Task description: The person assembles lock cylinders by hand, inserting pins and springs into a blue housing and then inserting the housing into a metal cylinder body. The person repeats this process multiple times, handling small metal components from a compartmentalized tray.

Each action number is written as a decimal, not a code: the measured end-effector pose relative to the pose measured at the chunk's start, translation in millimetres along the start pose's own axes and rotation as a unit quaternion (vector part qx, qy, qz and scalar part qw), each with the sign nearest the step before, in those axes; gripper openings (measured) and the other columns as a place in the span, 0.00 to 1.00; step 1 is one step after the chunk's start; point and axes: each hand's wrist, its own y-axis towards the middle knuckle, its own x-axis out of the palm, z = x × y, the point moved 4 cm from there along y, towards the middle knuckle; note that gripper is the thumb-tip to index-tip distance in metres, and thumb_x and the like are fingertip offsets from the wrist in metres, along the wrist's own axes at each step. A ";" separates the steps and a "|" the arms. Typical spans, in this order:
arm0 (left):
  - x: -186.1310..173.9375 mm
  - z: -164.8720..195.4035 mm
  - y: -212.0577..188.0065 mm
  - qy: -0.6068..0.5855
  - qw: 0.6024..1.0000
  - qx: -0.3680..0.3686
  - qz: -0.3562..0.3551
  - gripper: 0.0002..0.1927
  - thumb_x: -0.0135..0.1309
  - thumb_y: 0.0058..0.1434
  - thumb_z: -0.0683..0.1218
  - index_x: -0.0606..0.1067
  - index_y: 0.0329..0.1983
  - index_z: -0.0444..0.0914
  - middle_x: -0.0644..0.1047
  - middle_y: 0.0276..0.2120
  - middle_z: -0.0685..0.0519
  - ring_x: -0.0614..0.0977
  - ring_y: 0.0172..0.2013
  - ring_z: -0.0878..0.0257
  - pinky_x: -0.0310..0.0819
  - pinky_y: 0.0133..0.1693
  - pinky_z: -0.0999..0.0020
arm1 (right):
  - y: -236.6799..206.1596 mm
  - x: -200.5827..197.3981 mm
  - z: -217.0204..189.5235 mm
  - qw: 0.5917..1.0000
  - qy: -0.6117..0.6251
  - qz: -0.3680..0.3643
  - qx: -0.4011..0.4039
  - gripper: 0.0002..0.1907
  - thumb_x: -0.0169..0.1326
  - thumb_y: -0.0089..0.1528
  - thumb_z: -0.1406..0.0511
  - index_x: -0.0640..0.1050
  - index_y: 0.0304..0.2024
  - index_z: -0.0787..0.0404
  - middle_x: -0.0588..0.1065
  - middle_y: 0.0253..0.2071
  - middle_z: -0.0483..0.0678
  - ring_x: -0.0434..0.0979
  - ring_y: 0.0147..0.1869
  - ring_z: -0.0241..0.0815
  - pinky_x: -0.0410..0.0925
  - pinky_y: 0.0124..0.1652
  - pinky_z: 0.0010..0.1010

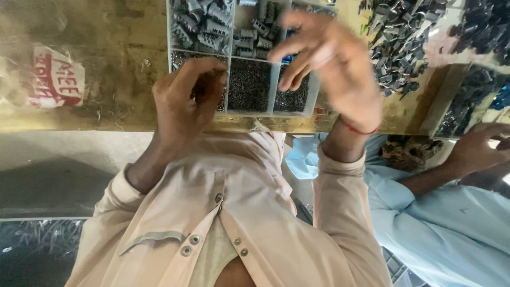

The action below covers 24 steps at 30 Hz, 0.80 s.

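Note:
A clear divided tray sits on the worn yellowish table. Its upper compartments hold grey plastic connector pieces. Its lower ones hold tiny dark metal parts. My left hand is curled over the tray's lower left compartment, fingertips pinched together. Whether anything sits between them is hidden. Blurred and hovering over the tray's right side, my right hand has its fingers spread and nothing visible in it. A red thread circles that wrist.
A heap of grey and black clips lies right of the tray, with more dark parts beyond. A white bag with red print lies at the left. Another person in a light blue shirt works at the right, one hand at the table edge.

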 end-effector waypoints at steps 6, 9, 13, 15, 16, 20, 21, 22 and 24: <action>-17.8 14.0 -14.7 0.265 0.958 -0.054 -0.093 0.08 0.62 0.67 0.43 0.77 0.46 0.39 0.82 0.38 0.50 0.83 0.30 0.56 0.74 0.28 0.61 | -2.6 57.0 -2.2 0.918 -0.389 -0.068 0.037 0.05 0.57 0.66 0.66 0.77 0.43 0.61 0.73 0.41 0.49 0.80 0.39 0.49 0.71 0.35 0.39; -16.6 12.7 -14.5 0.354 0.928 -0.031 -0.112 0.06 0.58 0.68 0.44 0.76 0.45 0.41 0.81 0.40 0.52 0.83 0.33 0.55 0.74 0.29 0.59 | -10.7 71.4 17.9 0.864 -0.497 -0.069 0.049 0.07 0.58 0.66 0.64 0.76 0.43 0.61 0.69 0.43 0.50 0.77 0.43 0.50 0.69 0.37 0.42; -18.3 9.9 -14.5 0.312 0.942 -0.036 -0.122 0.03 0.56 0.70 0.43 0.74 0.44 0.41 0.79 0.39 0.54 0.83 0.37 0.54 0.74 0.32 0.57 | -16.7 76.6 34.7 0.862 -0.496 -0.072 0.082 0.07 0.58 0.66 0.65 0.76 0.42 0.63 0.67 0.42 0.52 0.75 0.42 0.49 0.68 0.35 0.42; -18.7 8.4 -14.8 0.300 0.945 -0.033 -0.129 0.03 0.58 0.69 0.43 0.76 0.44 0.40 0.78 0.37 0.50 0.82 0.32 0.54 0.72 0.26 0.58 | -15.1 78.6 33.8 0.863 -0.495 -0.068 0.077 0.07 0.59 0.66 0.65 0.77 0.42 0.63 0.67 0.43 0.52 0.75 0.42 0.49 0.68 0.36 0.42; -19.3 7.9 -15.9 0.294 0.946 -0.031 -0.133 0.04 0.58 0.68 0.43 0.76 0.44 0.40 0.78 0.36 0.49 0.81 0.29 0.55 0.71 0.23 0.59 | -14.1 80.1 31.6 0.865 -0.493 -0.064 0.070 0.07 0.59 0.66 0.66 0.76 0.43 0.63 0.67 0.43 0.52 0.76 0.43 0.49 0.68 0.36 0.41; -24.0 8.4 -23.4 0.183 0.978 -0.028 -0.100 0.07 0.58 0.69 0.39 0.73 0.46 0.37 0.78 0.42 0.48 0.82 0.35 0.55 0.75 0.31 0.59 | -9.7 84.0 26.3 0.875 -0.478 -0.043 0.053 0.06 0.59 0.66 0.67 0.76 0.42 0.63 0.69 0.42 0.51 0.76 0.43 0.50 0.69 0.38 0.42; -24.8 7.3 -24.3 0.173 0.981 -0.028 -0.085 0.07 0.59 0.70 0.38 0.72 0.47 0.37 0.78 0.42 0.49 0.83 0.37 0.56 0.76 0.34 0.59 | -10.1 83.6 26.4 0.887 -0.457 -0.030 0.059 0.06 0.59 0.66 0.68 0.76 0.43 0.63 0.70 0.42 0.51 0.76 0.42 0.51 0.69 0.38 0.42; -25.3 6.7 -24.9 0.162 0.984 -0.027 -0.070 0.08 0.59 0.72 0.38 0.70 0.47 0.38 0.78 0.41 0.50 0.83 0.38 0.56 0.77 0.37 0.60 | -10.9 82.8 27.2 0.898 -0.435 -0.015 0.066 0.05 0.59 0.66 0.69 0.76 0.43 0.63 0.71 0.42 0.51 0.76 0.41 0.51 0.70 0.38 0.41; -26.7 6.6 -26.3 0.157 0.987 -0.011 -0.036 0.13 0.59 0.67 0.35 0.73 0.53 0.34 0.79 0.40 0.48 0.83 0.36 0.58 0.78 0.33 0.62 | -15.7 79.4 27.6 0.920 -0.385 0.025 0.073 0.05 0.58 0.67 0.71 0.75 0.45 0.64 0.72 0.43 0.51 0.75 0.41 0.51 0.69 0.40 0.40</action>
